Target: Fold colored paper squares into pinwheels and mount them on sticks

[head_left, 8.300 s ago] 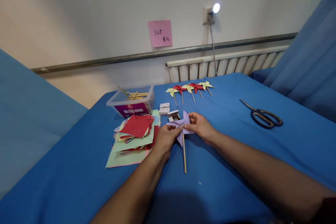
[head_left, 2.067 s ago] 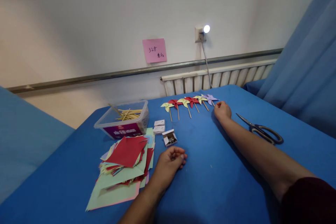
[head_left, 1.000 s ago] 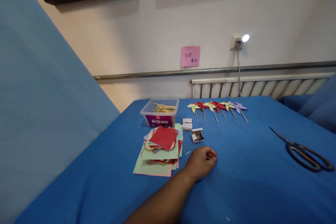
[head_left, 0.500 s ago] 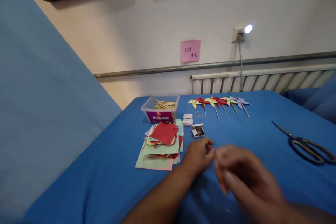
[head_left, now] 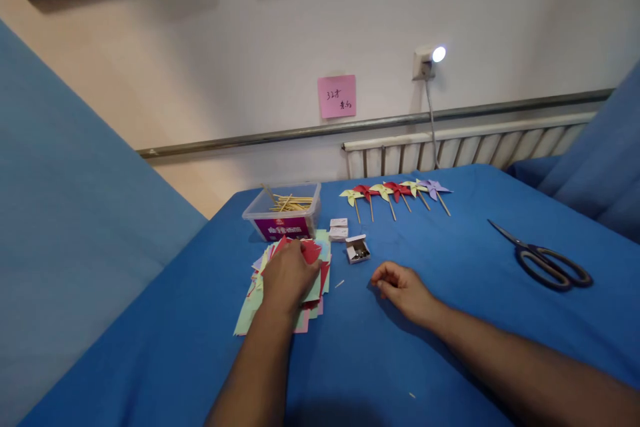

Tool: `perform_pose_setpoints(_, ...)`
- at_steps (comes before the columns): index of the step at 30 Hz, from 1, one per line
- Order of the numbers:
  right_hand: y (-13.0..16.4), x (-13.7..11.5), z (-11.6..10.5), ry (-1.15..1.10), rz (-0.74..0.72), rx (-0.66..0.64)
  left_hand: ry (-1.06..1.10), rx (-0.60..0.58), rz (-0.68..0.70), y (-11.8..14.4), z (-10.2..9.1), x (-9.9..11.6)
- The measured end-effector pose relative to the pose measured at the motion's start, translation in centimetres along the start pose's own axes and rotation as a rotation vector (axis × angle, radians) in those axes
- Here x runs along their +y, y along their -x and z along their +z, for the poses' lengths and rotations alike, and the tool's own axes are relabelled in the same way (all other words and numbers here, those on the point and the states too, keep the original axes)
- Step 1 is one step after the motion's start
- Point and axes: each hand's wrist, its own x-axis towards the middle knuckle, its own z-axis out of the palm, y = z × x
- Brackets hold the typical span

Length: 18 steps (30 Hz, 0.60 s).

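My left hand (head_left: pixel 287 273) lies over the paper stack, its fingers and thumb closed on the top red paper sheet (head_left: pixel 311 251). Below that sheet, smaller squares in several colours rest on larger pale green sheets (head_left: pixel 250 317); my hand covers part of them. My right hand (head_left: pixel 403 290) rests on the blue cloth to the right of the stack, fingers loosely bent, thumb a little apart, nothing visible in it. Nearest to it is a small open box (head_left: pixel 358 251) with shiny metal bits inside. A thin pale sliver (head_left: pixel 339 283) lies between the hands.
A clear plastic tub (head_left: pixel 309 217) of wooden sticks stands behind the paper. Two small closed boxes (head_left: pixel 339 230) sit beside it. Several paper pinwheels (head_left: pixel 397 191) on sticks line the back of the blue cloth (head_left: pixel 350 360). Black-handled scissors (head_left: pixel 543 263) lie at the right.
My left hand has moved left from beside my right hand onto the paper stack. My right hand has drawn away from the camera and now rests on the cloth. The view has shifted right.
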Motion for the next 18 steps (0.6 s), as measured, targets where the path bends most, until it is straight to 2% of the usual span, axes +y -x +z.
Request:
perform_pose_setpoints(6,0.6,-0.1,0.3,0.301,-0.084,-0.068,-0.002,-0.007,-0.051,-0.2,0.1,0.1)
perform_pose_setpoints(13,0.9,-1.0,0.3,0.437,-0.124,-0.1,0.002,-0.018,-0.065,-0.1,-0.5,0.4)
perform_pose_setpoints(18,1.0,-1.1,0.1,0.495,-0.147,-0.121,-0.036,0.035,-0.05,-0.1,-1.1,0.2)
